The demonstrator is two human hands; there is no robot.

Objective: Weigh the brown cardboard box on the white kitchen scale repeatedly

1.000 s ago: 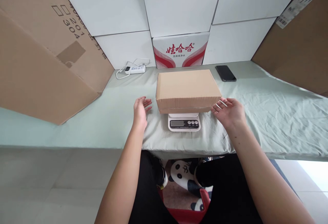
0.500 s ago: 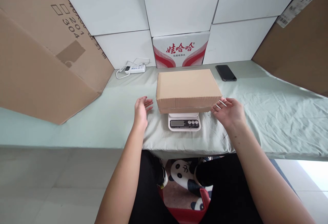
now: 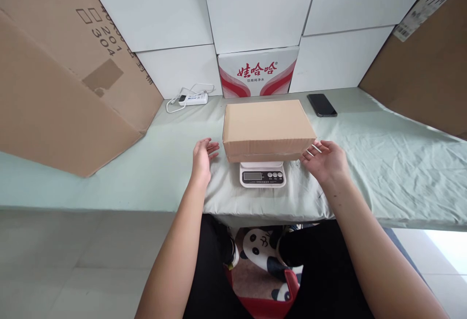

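Observation:
A closed brown cardboard box [image 3: 268, 122] rests on a white kitchen scale [image 3: 262, 183], hiding most of its weighing plate. The scale's display and several buttons face me, and no digits can be read on the display. My left hand [image 3: 204, 157] lies just left of the box, apart from it, with the fingers loosely curved and apart. On the other side, my right hand [image 3: 326, 160] is turned palm up at the box's front right corner. Its fingers are apart and hold nothing; whether the fingertips touch the box I cannot tell.
A pale green cloth [image 3: 175, 163] covers the table. Behind the box stands a white and red carton [image 3: 258, 72]. A black phone [image 3: 321, 105] lies back right, a white device with a cable [image 3: 193, 98] back left. Large cardboard sheets [image 3: 73, 85] flank both sides.
Both hands, the box and the scale keep their places. The whole view has shifted very slightly.

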